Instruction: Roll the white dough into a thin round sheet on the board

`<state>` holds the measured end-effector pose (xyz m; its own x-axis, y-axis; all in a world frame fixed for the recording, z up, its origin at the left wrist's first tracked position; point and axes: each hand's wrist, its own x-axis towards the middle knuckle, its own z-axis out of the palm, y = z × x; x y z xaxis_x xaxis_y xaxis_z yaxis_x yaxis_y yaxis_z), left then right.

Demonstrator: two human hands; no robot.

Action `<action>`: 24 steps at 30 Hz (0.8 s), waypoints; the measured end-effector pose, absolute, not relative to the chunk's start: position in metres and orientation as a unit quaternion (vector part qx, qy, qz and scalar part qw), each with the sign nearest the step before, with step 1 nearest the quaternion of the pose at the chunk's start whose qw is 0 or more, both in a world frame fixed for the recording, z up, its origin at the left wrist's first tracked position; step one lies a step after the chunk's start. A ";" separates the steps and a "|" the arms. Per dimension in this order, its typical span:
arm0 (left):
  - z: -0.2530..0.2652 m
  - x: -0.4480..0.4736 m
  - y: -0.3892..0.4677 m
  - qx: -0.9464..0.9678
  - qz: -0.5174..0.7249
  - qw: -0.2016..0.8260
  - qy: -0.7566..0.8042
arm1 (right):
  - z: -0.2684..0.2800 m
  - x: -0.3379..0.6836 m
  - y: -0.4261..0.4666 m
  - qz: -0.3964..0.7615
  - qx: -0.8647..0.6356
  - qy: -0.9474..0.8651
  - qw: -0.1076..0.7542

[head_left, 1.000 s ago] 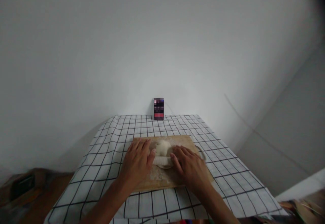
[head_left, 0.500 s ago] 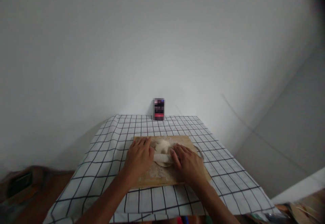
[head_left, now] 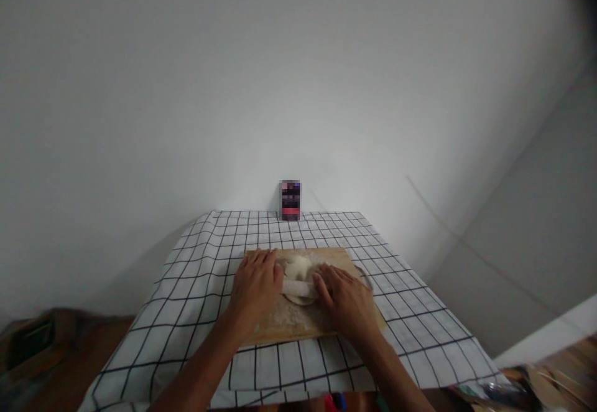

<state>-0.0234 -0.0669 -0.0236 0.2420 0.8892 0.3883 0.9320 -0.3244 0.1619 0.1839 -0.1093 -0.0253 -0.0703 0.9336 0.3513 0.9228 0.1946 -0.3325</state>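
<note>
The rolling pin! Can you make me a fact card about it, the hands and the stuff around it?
Rolling pin: pale, lying crosswise over the dough, ends hidden by hands
Dough: whitish, showing behind and in front of the pin
Left hand: laid over the pin's left part, fingers stretched out
Right hand: laid over the pin's right part, underside hidden
Board: wooden, with whitish patches
Cloth: white with dark grid lines, under the board
Far end: pixelated upright thing near the pale wall
</note>
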 end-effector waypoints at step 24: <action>-0.033 -0.018 -0.083 -0.770 -0.206 0.086 -0.597 | -0.025 0.193 -0.093 -0.011 -0.610 -0.770 0.184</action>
